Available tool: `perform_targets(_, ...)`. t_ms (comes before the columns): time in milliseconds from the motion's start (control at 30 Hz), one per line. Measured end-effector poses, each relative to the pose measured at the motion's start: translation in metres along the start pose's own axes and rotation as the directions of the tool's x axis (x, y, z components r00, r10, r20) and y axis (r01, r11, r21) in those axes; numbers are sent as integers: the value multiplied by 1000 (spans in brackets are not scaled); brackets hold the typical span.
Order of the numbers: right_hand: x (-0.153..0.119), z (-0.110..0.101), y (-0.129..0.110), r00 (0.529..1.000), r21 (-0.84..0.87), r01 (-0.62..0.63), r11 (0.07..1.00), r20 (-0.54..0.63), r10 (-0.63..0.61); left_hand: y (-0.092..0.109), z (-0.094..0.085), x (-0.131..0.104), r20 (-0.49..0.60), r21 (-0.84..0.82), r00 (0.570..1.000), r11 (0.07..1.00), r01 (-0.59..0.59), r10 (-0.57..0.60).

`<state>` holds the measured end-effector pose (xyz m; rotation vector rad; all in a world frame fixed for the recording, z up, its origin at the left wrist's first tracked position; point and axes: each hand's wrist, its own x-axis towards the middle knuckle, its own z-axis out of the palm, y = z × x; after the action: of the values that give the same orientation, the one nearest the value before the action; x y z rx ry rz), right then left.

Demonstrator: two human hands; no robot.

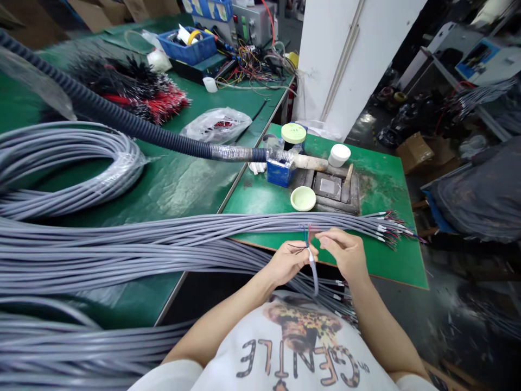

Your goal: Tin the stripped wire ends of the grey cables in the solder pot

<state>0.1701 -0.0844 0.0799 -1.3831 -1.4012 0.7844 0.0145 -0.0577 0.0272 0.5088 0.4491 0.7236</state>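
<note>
My left hand [290,262] pinches a grey cable [315,278] close to its stripped end, in front of my shirt. Thin coloured wires [307,237] fan out from that end: blue-green and red ones point up, a dark one leans left. A white band sits where the wires leave the sheath. Just to the right, my right hand [345,253] has its thumb and forefinger drawn together beside the red wire; whatever lies between those fingertips is too small to make out. Directly beyond both hands runs a long bundle of grey cables [244,224] with stripped ends [388,228] at the right.
A solder pot [331,187] stands on the green bench, with a pale green dish [303,199], white tub [340,155] and blue box [279,172] around it. A ribbed hose [163,138] crosses from the left. Coiled cable [118,174] and a blue tray [189,50] lie farther left.
</note>
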Motion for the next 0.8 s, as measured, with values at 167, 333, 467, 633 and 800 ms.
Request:
perform_targets(167,-11,-10,14,895,-279,445,851,145,-421,8,-2,6,-51,-111,999,994,8,-14)
perform_targets(333,-14,-10,20,737,-431,676,598,410,-538,15,-2,9,-35,-131,999,991,-20,15)
perform_targets(467,-7,-4,19,691,-453,722,523,429,-582,14,-6,9,-10,-118,1000,993,-18,17)
perform_targets(633,4,-5,18,666,-396,745,537,395,-633,25,-9,5,-43,87,994,992,-94,98)
perform_targets(800,31,-14,10,808,-397,570,719,110,-579,67,-19,3,46,850,876,441,-287,481)
